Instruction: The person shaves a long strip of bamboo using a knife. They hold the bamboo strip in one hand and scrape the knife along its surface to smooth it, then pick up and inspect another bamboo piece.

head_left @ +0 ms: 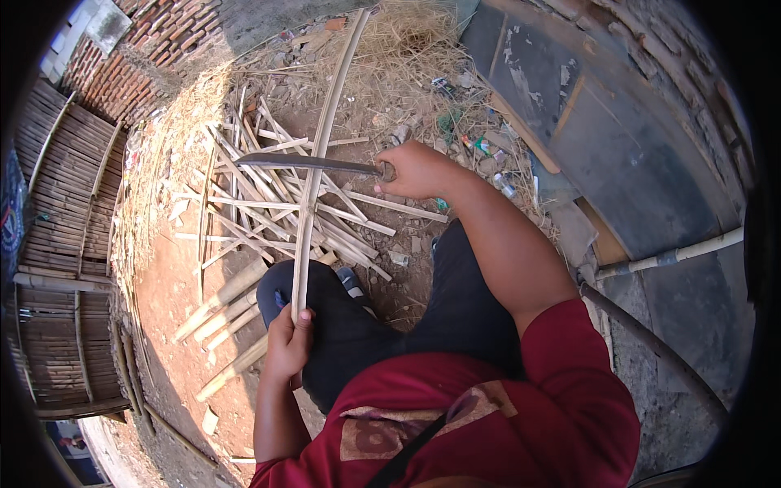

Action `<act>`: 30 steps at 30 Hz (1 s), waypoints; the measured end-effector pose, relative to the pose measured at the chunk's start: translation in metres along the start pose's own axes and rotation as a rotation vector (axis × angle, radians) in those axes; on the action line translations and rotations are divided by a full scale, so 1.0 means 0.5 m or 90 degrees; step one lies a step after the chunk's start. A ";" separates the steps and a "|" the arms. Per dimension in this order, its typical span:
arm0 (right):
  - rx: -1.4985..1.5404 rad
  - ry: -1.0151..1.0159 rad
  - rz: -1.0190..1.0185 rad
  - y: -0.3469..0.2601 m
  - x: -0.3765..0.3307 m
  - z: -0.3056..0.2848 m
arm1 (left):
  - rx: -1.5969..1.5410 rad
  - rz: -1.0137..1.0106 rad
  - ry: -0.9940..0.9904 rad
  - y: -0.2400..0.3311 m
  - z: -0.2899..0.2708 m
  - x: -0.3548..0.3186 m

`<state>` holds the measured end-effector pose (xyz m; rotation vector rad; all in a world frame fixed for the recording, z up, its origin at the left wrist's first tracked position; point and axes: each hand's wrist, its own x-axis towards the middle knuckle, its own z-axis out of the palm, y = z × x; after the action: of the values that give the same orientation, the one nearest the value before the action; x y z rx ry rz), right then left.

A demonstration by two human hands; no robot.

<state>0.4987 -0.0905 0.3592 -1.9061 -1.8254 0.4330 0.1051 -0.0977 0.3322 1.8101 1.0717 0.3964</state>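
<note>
My left hand (289,346) is closed round the near end of a long bamboo strip (328,122), which runs away from me past my left knee. In my right hand (413,169) is the handle of a machete (317,163). Its long dark blade points left and crosses the strip around the strip's middle; whether the edge is cutting into it I cannot tell. Beneath and beyond the blade, a loose heap of split bamboo sticks (358,244) lies on the ground.
Several thicker bamboo pieces (224,313) lie left of my left knee. Straw and litter (488,150) cover the ground ahead. A dark panel (643,154) leans on the right, with a pole (659,346) near my right elbow. A bamboo slat wall (69,179) stands left.
</note>
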 end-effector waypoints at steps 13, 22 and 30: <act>0.001 0.015 -0.015 -0.039 0.003 0.003 | -0.167 -0.072 -0.026 -0.004 -0.005 0.001; 0.090 0.007 -0.039 -0.004 0.029 0.021 | -0.113 -0.059 -0.033 -0.002 -0.007 0.001; -0.031 -0.094 -0.108 -0.069 -0.018 0.025 | -0.182 -0.113 -0.044 0.013 -0.009 0.010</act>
<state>0.4621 -0.0977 0.3661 -1.7732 -2.0910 0.4876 0.1082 -0.0922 0.3389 1.4549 1.0600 0.3565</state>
